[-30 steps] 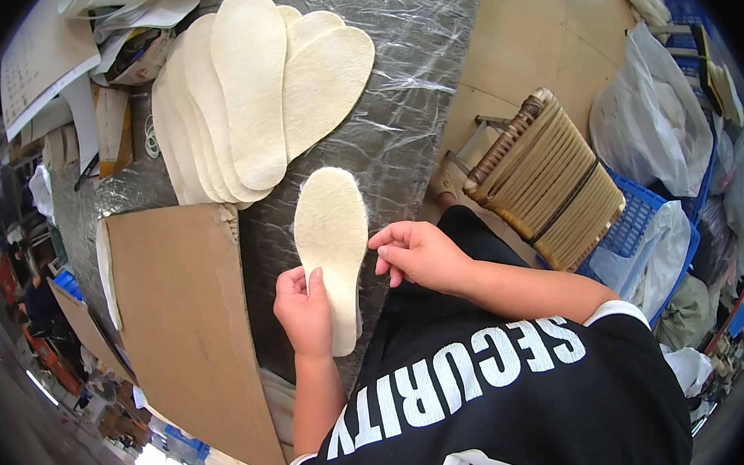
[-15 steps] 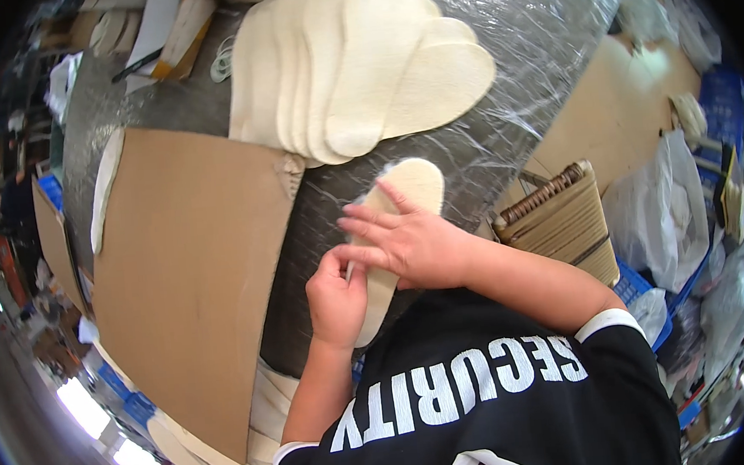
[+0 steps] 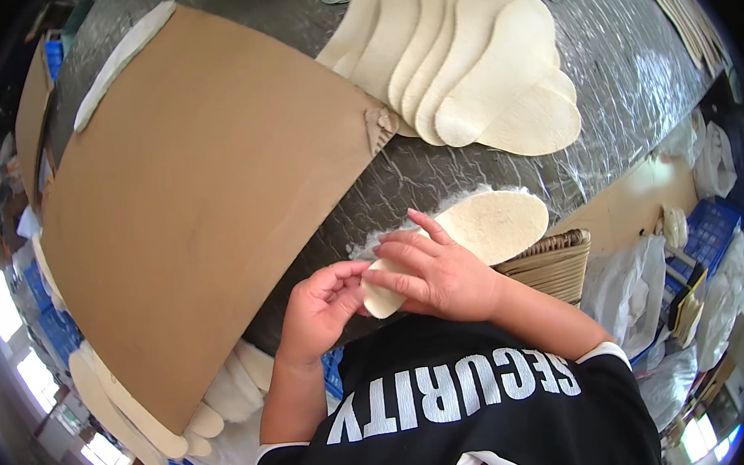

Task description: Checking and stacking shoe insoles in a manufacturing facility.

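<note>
At the bench's near edge: insole (image 3: 494, 223) work.
My right hand (image 3: 437, 275) now presses it flat; left hand (image 3: 321, 306) pinches its heel.

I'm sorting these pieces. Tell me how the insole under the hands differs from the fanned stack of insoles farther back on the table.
The insole under the hands lies alone at the table's near edge; the fanned stack of insoles overlaps in a spread farther back. The single one is pressed by the right hand and gripped at its heel by the left hand; nothing touches the stack. Both are cream, foot-shaped and flat.
</note>
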Demonstrator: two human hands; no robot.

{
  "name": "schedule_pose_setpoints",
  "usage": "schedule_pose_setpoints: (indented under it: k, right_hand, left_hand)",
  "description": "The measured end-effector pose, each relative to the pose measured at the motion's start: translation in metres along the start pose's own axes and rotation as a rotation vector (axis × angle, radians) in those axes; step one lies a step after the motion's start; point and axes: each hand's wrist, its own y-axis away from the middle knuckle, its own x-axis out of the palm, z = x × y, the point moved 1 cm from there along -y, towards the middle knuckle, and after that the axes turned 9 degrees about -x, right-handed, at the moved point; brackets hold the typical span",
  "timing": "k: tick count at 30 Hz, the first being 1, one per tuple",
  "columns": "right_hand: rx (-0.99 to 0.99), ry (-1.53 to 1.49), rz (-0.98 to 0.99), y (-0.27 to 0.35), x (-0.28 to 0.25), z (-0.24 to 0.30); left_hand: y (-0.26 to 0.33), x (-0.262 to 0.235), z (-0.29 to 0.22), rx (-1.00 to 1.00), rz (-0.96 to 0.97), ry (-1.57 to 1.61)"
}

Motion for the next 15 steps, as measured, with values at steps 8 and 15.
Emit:
schedule_pose_setpoints:
  k: [8,15]
  right_hand:
    - [0.012,-0.292,-0.250,-0.001,-0.005,0.003]
    - [0.012,-0.274,-0.237,-0.002,-0.008,0.007]
  left_hand:
    - [-0.009,-0.014,0.051,-0.227,-0.483,0.152]
    - [-0.016,-0.011,0.059,-0.254,-0.315,0.176]
